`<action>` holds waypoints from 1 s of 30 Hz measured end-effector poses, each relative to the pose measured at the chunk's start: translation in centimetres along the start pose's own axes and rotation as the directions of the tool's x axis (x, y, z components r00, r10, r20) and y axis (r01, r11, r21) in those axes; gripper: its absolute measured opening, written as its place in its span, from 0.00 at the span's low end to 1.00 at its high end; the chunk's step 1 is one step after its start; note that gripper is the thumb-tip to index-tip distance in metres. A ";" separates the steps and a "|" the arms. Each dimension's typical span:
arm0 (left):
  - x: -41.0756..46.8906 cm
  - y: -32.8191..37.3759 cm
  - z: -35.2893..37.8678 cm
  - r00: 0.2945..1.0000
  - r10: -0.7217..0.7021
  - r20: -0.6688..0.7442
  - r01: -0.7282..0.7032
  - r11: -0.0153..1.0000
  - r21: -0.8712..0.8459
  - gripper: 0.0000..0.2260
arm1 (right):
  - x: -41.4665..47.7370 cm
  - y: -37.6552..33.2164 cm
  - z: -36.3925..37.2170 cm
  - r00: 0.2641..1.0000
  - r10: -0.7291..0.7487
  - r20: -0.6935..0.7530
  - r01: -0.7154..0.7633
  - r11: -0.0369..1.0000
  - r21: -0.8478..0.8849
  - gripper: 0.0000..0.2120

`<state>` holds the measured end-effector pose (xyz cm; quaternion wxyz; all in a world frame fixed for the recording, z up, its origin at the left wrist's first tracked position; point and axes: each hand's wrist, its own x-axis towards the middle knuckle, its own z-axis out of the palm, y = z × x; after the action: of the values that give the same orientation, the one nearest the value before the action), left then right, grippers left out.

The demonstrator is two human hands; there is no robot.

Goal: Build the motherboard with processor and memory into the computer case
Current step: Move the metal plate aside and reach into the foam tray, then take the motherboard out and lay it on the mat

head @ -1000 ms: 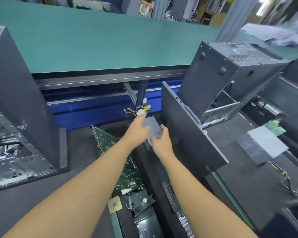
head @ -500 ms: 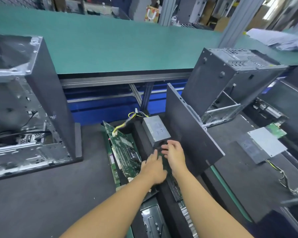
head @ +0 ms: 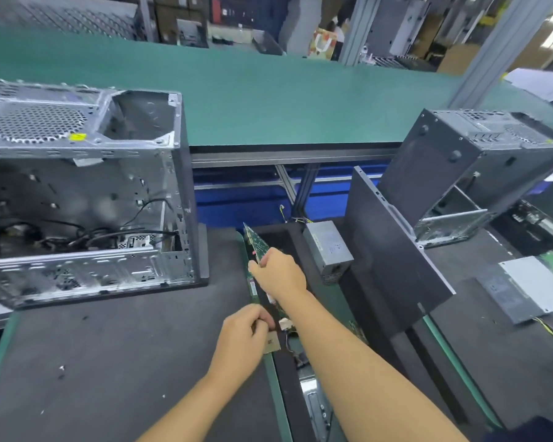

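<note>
An open metal computer case (head: pixel 87 199) lies on its side at the left, with loose black cables inside. A green motherboard (head: pixel 256 242) stands on edge in a dark slot in the middle. My right hand (head: pixel 280 274) grips its upper edge. My left hand (head: pixel 241 341) sits lower at the board's near end, fingers curled on it next to a small gold processor (head: pixel 272 342). Most of the board is hidden behind my hands.
A grey power supply (head: pixel 328 250) leans in the slot to the right of the board. A dark side panel (head: pixel 393 256) leans against a second case (head: pixel 479 161) on the right. A silver unit (head: pixel 530 288) lies far right. Behind runs a green conveyor (head: pixel 268 97).
My view has swung left and the open case is fully in sight. My right hand rose to grip the motherboard's top edge, tilting it upright; my left hand drew back to the board's near end.
</note>
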<state>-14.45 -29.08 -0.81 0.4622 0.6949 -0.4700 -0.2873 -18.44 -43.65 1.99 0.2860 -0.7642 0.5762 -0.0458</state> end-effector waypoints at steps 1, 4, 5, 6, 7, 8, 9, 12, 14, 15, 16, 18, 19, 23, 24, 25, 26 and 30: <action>-0.3 -0.7 -0.7 0.999 -0.050 -0.006 0.050 0.999 0.009 0.17 | 0.3 -0.7 0.5 1.000 0.010 -0.002 -0.010 0.998 -0.067 0.16; -1.0 -3.2 -2.4 0.976 -0.216 -0.028 0.216 0.976 -0.002 0.17 | 1.4 -2.0 1.9 0.996 0.033 -0.080 -0.047 0.982 -0.181 0.14; -1.1 -3.9 -2.9 0.965 -0.261 -0.034 0.260 0.965 -0.016 0.18 | 1.7 -2.2 2.1 0.994 0.041 -0.103 -0.062 0.977 -0.206 0.14; -1.1 -4.4 -3.3 0.955 -0.294 -0.041 0.294 0.956 -0.021 0.18 | 1.9 -2.3 2.3 0.992 0.049 -0.116 -0.075 0.970 -0.229 0.13; -1.1 -4.8 -3.6 0.947 -0.318 -0.047 0.317 0.948 -0.021 0.17 | 2.1 -2.4 2.4 0.991 0.056 -0.124 -0.085 0.965 -0.250 0.13; -0.9 -5.1 -3.9 0.940 -0.336 -0.053 0.336 0.942 -0.023 0.17 | 2.3 -2.4 2.4 0.990 0.058 -0.132 -0.092 0.959 -0.268 0.12; -0.7 -5.3 -4.1 0.934 -0.354 -0.056 0.353 0.935 -0.027 0.17 | 2.5 -2.3 2.4 0.989 0.058 -0.139 -0.096 0.953 -0.286 0.12; 0.1 -5.4 -4.5 0.922 -0.384 -0.048 0.383 0.923 -0.032 0.16 | 2.8 -2.5 2.1 0.986 0.066 -0.154 -0.113 0.943 -0.314 0.11; 0.4 -5.4 -4.4 0.922 -0.386 -0.039 0.384 0.922 -0.040 0.16 | 3.0 -2.9 2.0 0.986 0.068 -0.151 -0.115 0.938 -0.328 0.11; 0.5 -5.4 -4.4 0.922 -0.386 -0.039 0.384 0.922 -0.046 0.16 | 3.1 -3.1 1.9 0.987 0.061 -0.151 -0.110 0.934 -0.341 0.11; 0.5 -5.4 -4.4 0.920 -0.389 -0.039 0.387 0.921 -0.050 0.15 | 3.1 -3.3 1.7 0.987 0.053 -0.154 -0.105 0.929 -0.354 0.11; 0.5 -5.8 -4.5 0.914 -0.403 -0.035 0.401 0.914 -0.064 0.16 | 2.9 -3.3 1.2 0.985 0.038 -0.168 -0.100 0.921 -0.377 0.08; 0.5 -6.0 -4.6 0.911 -0.412 -0.035 0.409 0.910 -0.072 0.16 | 2.8 -3.2 0.7 0.983 0.030 -0.181 -0.098 0.919 -0.383 0.08; 0.5 -7.1 -4.8 0.884 -0.464 -0.054 0.457 0.883 -0.108 0.16 | 1.1 -3.2 -2.6 0.970 0.003 -0.242 -0.102 0.912 -0.398 0.10; 0.5 -7.3 -4.8 0.874 -0.483 -0.053 0.474 0.872 -0.126 0.16 | 0.4 -3.4 -3.6 0.969 0.005 -0.245 -0.102 0.919 -0.382 0.10; 0.5 -7.4 -4.8 0.860 -0.508 -0.048 0.497 0.855 -0.149 0.15 | -0.4 -3.6 -4.5 0.969 0.004 -0.245 -0.093 0.931 -0.352 0.09; 0.5 -7.4 -4.7 0.846 -0.531 -0.043 0.517 0.838 -0.174 0.14 | -1.2 -3.9 -5.5 0.968 0.003 -0.252 -0.088 0.942 -0.325 0.07; 0.6 -6.8 -4.4 0.797 -0.604 0.016 0.575 0.750 -0.327 0.12 | -4.8 -5.4 -9.2 0.954 -0.007 -0.301 -0.067 0.969 -0.237 0.16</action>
<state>-7.91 -27.12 -5.20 0.4736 0.7368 -0.1530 -0.4577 -19.13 -41.93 13.54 0.1000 -0.7689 0.6257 -0.0853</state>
